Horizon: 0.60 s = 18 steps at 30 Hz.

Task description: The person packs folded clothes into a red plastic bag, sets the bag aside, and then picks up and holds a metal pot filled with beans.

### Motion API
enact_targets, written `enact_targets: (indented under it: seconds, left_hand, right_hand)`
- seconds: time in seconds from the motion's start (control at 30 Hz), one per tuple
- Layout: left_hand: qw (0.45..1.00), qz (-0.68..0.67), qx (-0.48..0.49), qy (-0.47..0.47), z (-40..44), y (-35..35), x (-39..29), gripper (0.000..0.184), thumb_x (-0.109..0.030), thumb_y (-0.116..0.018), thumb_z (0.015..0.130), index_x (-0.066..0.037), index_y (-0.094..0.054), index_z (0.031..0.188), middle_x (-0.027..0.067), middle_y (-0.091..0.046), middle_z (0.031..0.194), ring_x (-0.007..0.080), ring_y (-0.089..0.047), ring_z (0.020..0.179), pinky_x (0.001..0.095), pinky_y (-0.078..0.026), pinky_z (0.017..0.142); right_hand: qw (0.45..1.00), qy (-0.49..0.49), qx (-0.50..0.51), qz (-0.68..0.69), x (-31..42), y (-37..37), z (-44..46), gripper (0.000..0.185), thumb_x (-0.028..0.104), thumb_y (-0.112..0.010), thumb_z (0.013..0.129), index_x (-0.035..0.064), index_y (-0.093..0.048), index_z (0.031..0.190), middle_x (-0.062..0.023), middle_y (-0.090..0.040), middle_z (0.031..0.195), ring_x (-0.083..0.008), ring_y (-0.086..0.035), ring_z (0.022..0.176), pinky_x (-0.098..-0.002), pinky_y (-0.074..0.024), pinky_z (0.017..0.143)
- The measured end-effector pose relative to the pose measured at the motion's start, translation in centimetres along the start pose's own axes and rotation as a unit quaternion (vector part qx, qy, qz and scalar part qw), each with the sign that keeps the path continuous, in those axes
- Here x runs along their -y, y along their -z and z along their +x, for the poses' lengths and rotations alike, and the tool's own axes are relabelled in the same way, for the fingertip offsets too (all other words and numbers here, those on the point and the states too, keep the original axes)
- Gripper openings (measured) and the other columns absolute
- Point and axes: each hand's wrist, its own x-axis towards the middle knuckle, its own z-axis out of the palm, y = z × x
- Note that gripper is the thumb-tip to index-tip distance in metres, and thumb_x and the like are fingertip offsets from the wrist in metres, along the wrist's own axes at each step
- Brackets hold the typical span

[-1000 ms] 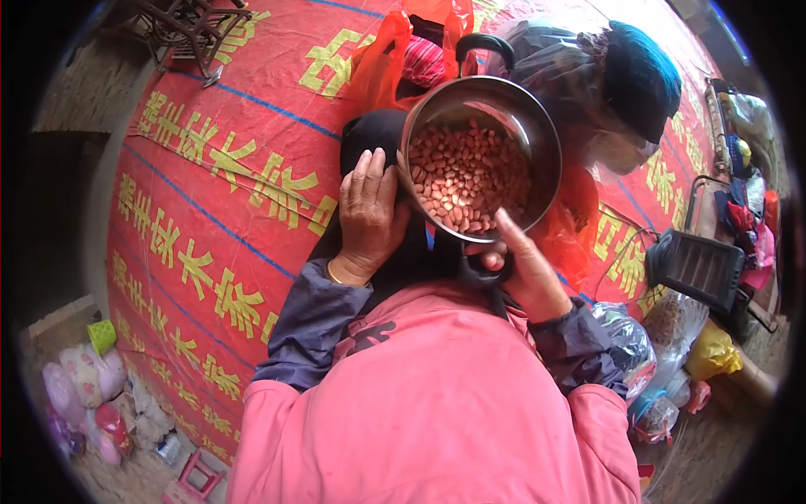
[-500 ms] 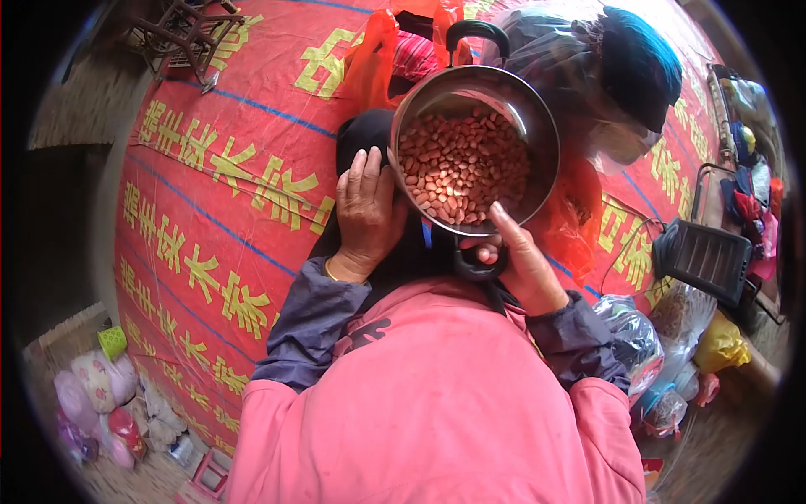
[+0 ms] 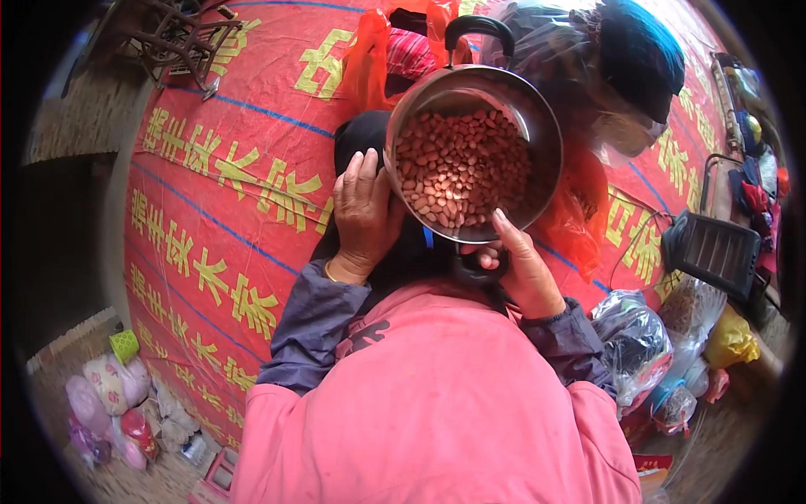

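A metal pot (image 3: pixel 546 181) with two black handles is held over my lap. Reddish-skinned peanuts (image 3: pixel 462 164) lie in it, gathered toward the left side, with bare metal showing at the right. My right hand (image 3: pixel 531 273) grips the near black handle (image 3: pixel 470 267), its thumb pointing up by the rim and its fingers curled at the handle. My left hand (image 3: pixel 366 214) lies beside the pot's left wall over my dark-trousered leg, fingers stretched out and together. Whether its palm edge touches the pot I cannot tell.
A red sheet (image 3: pixel 201 227) with yellow characters covers the ground. Red plastic bags (image 3: pixel 579 210) stand around the pot, and a clear-wrapped dark bundle (image 3: pixel 625 76) sits beyond it. A black dustpan-like thing (image 3: pixel 714 252) and filled bags (image 3: pixel 630 344) lie at right.
The pot has shifted slightly, and the peanuts sit a little further left in it. Both hands keep nearly the same places. The surroundings have turned slightly in view.
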Motion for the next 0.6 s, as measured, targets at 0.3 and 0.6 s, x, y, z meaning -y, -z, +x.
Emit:
enact_targets:
  seconds: [0.3, 0.6]
  left_hand:
    - [1.000, 0.011, -0.007, -0.009, -0.1, -0.4, -0.1, 0.039, -0.026, -0.062, 0.090, 0.000, -0.062, 0.119, 0.0219, -0.056, 0.135, 0.0396, -0.054, 0.125, 0.0492, -0.041, 0.102]
    - [1.000, 0.019, -0.001, -0.012, -0.1, -0.3, 0.2, 0.040, -0.028, -0.062, 0.091, 0.000, -0.063, 0.119, 0.0214, -0.057, 0.133, 0.0391, -0.055, 0.123, 0.0489, -0.042, 0.101]
  right_hand:
    - [0.999, 0.005, 0.047, 0.002, -0.7, 2.5, 0.5, 0.035, 0.038, -0.055, 0.103, 0.0039, -0.061, 0.112, -0.0118, -0.071, 0.090, -0.0061, -0.052, 0.061, -0.0188, -0.0402, 0.054]
    - [0.999, 0.000, 0.040, 0.012, -0.9, 2.7, 0.4, 0.038, 0.038, -0.056, 0.103, 0.0014, -0.064, 0.110, -0.0108, -0.072, 0.087, -0.0069, -0.052, 0.062, -0.0192, -0.0408, 0.055]
